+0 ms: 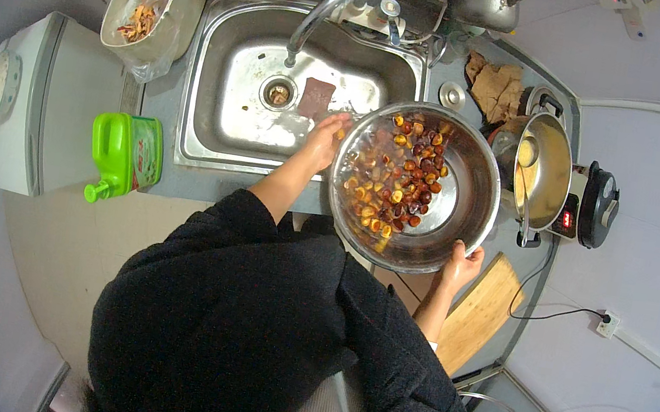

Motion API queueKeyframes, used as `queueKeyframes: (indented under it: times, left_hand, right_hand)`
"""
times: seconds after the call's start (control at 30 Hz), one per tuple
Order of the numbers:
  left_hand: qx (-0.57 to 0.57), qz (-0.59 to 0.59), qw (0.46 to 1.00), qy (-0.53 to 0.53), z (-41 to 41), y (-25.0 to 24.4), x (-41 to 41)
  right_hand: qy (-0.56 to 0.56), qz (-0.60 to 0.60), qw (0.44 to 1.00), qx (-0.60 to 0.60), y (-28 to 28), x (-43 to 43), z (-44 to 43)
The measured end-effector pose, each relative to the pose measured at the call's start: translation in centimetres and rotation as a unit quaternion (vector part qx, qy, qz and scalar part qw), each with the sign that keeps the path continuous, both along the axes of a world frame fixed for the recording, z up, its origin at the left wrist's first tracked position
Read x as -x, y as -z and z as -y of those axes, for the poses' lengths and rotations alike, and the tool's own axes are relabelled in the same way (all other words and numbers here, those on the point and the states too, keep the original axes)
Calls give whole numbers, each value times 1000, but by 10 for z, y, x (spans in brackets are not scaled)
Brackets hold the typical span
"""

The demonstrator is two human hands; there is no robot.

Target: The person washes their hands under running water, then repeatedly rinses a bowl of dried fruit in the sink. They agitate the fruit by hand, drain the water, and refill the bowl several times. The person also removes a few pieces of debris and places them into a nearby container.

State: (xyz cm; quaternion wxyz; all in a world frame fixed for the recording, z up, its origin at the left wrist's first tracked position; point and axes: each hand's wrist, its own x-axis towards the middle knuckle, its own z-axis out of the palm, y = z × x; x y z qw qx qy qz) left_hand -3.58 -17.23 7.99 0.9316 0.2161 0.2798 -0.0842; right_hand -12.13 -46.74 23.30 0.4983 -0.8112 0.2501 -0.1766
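A large stainless steel basin (477, 184) is held between my two hands at the right front corner of the sink. My left hand (324, 140) grips its left rim, and my right hand (461, 267) grips the rim at the lower right. Inside lie many brown chestnuts (416, 174), some showing yellow flesh, gathered towards the left side of the basin. Water appears to cover part of them. Left of the basin is the stainless steel sink (220, 124), with a curved faucet (317, 19) over it and a reddish-brown flat piece (316, 98) beside the drain (279, 93).
To the right stand a two-handled steel pot (561, 158) with a ladle (524, 198) and an electric cooker (595, 206). A wooden cutting board (481, 314) lies near my right forearm. On the left are a green jug (126, 154) and a lined plastic bin (182, 14) holding scraps.
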Motion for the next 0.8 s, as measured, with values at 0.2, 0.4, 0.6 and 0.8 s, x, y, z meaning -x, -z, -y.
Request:
queueKeyframes:
  times: [0.2, 0.4, 0.6, 0.8]
  left_hand:
    - [-3, -24, 999, 22, -1, -4, 3]
    - [33, 52, 997, 46, -6, 0, 6]
    - [-90, -44, 989, 105, -15, -4, 3]
    - [-505, -5, 828, 242, -35, 32, 1]
  right_hand:
    - [-2, -5, 1000, 7, 9, 1, 12]
    - [5, 1, 1000, -20, 15, 4, 18]
    - [23, -18, 1000, -2, 12, 5, 15]
    - [7, -38, 999, 5, 17, 7, 22]
